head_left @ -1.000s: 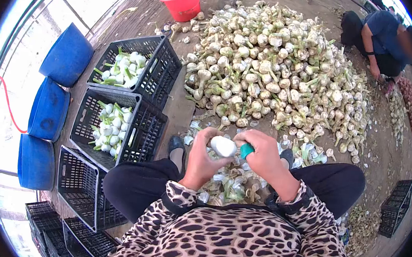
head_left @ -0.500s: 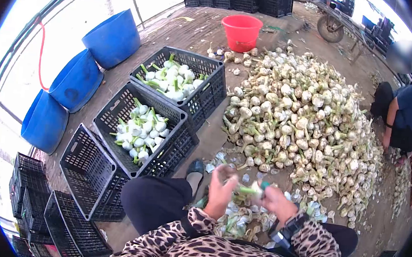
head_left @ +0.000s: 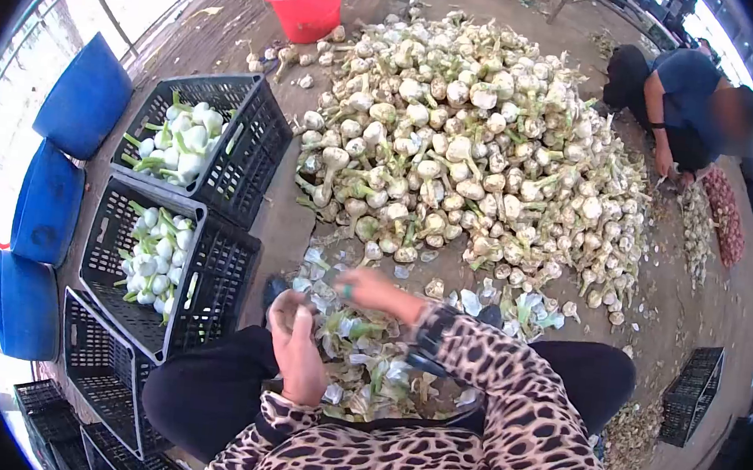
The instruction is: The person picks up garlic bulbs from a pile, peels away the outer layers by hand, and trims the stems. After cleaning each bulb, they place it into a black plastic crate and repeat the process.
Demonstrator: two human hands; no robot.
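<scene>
Left hand (head_left: 298, 358): part-curled, thumb up, no bulb visible in it; cannot tell if fingers gripped something small.
Right hand (head_left: 380, 291): narrow, fingers bent in, motion-blurred; green piece (head_left: 347, 292) at the fingers, worn or held, cannot tell.
Garlic pile (head_left: 473, 154): ahead of both hands and off to the right; right hand was nearer, left farther back and left.
Hand axes: left pointed forward, away from the body; right reached across leftward, its fingertips turned away from the pile's middle.
Bulb stems: mixed directions in the pile, no single long axis.
Trimmed bulbs (head_left: 159, 261): in the near crate (head_left: 217, 270), left of both hands; left hand sat nearer. Many green stems pointed left.
Peelings (head_left: 366, 355): on the ground, right of the left hand and below the right.
Hand gap: apart, right hand farther forward.
</scene>
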